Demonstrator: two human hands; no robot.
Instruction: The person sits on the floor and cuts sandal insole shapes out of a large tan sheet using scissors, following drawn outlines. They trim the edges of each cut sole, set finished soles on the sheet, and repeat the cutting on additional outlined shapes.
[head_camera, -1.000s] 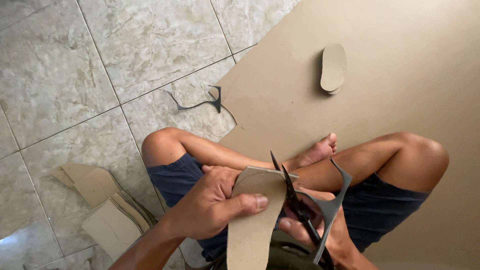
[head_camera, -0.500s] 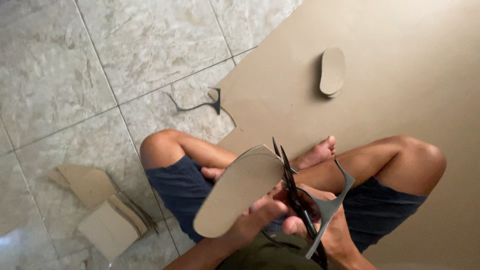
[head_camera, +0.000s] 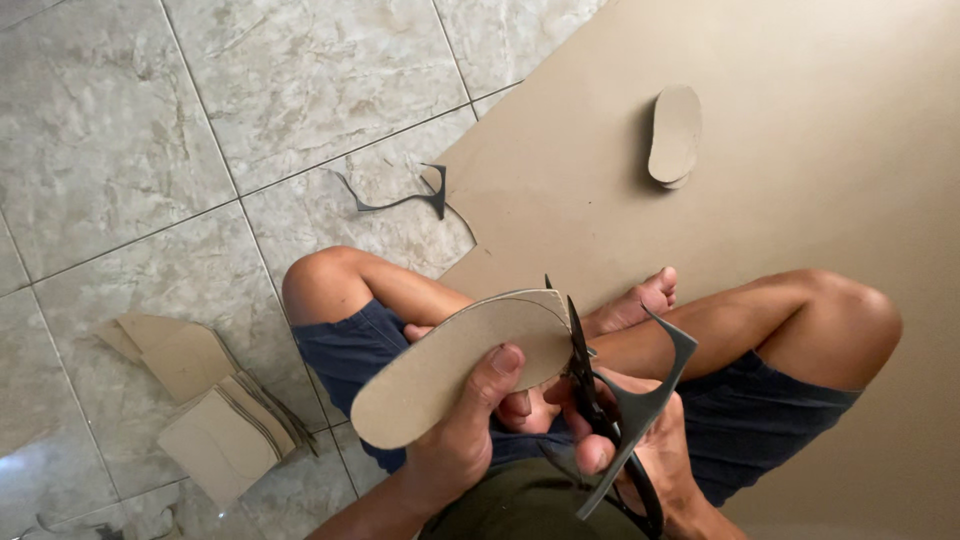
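Down at the bottom of the view, the left hand (head_camera: 462, 440) is gripping a sole-shaped cardboard cutout (head_camera: 455, 365), thumb pressed on its upper face and fingers curled beneath it. The cutout is lying tilted, its rounded heel pointing toward eight o'clock and its wider end toward two o'clock, held above the person's lap. At three o'clock from that wider end, the right hand (head_camera: 640, 455) is closing around the handles of dark scissors (head_camera: 585, 385), and the blades are meeting the cutout's edge. A thin grey offcut strip (head_camera: 645, 400) is hanging beside the blades, bending up toward one o'clock.

The person is sitting cross-legged in dark blue shorts (head_camera: 760, 430), a bare foot (head_camera: 635, 300) showing just past the scissors at twelve o'clock. A large brown cardboard sheet (head_camera: 800, 180) is spreading over the tiled floor (head_camera: 150, 130) toward one o'clock, and a small stack of finished sole shapes (head_camera: 675, 135) is resting on it, well apart from the hands. A curled dark scrap (head_camera: 405, 198) is lying at the sheet's edge near eleven o'clock. Rough cardboard pieces (head_camera: 215, 415) are piling at nine o'clock from the left hand.
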